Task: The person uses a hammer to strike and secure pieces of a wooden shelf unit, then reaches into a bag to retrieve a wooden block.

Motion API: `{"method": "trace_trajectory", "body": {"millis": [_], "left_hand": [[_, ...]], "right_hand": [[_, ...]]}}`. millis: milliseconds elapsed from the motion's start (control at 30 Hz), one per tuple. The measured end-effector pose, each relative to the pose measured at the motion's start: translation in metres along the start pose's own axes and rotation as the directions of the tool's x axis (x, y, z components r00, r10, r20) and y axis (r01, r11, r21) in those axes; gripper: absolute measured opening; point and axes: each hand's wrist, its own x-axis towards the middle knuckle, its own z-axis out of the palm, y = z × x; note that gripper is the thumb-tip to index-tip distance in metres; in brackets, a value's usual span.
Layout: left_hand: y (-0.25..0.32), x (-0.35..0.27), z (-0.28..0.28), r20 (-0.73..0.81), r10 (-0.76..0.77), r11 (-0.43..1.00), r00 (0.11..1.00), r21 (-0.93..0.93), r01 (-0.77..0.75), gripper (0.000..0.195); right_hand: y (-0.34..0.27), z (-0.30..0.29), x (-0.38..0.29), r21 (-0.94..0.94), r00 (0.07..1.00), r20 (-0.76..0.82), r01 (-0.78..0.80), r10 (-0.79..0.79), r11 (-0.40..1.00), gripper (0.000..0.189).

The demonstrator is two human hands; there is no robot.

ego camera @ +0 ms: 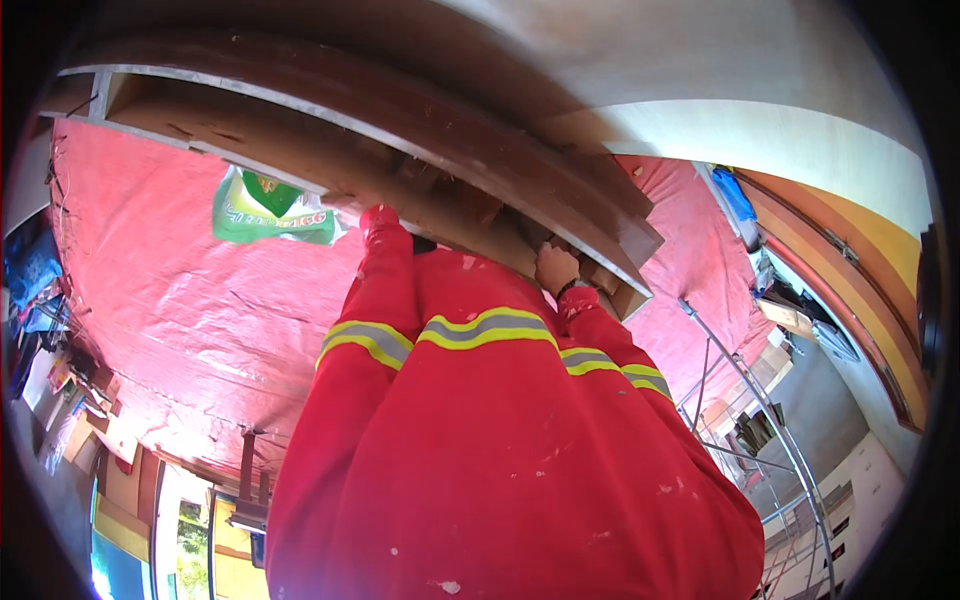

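A long brown wooden box-like unit (480, 124) with pale edges runs across in front of me, its inner side divided by boards. Against its lower board, toward the right end, rests my right hand (556, 268), its fingers curled and a dark band around the wrist. Whatever those fingers may hold is hidden. My left arm, in a red sleeve (380, 232), reaches to the unit's near edge. The left hand itself is out of sight there.
Pink-red sheeting (202, 315) covers the floor, with a green and white printed bag (274, 210) lying on it. A metal scaffold frame (757, 390) stands at right. Clutter, including a blue bag (31, 266), lines the left side.
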Motion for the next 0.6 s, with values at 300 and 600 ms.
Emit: {"method": "trace_trajectory", "body": {"millis": [300, 600], "left_hand": [[0.012, 0.01, 0.038, 0.026, 0.051, 0.993, 0.998, -0.105, -0.048, 0.06], [0.047, 0.008, 0.045, 0.362, -0.079, 0.882, 0.929, -0.409, 0.235, 0.041]], "right_hand": [[0.007, -0.02, 0.018, -0.004, 0.999, -0.022, -0.023, 0.023, 1.0, 0.018], [-0.006, -0.056, 0.033, -0.134, 0.999, 0.024, -0.04, 0.044, 0.99, 0.024]]}}
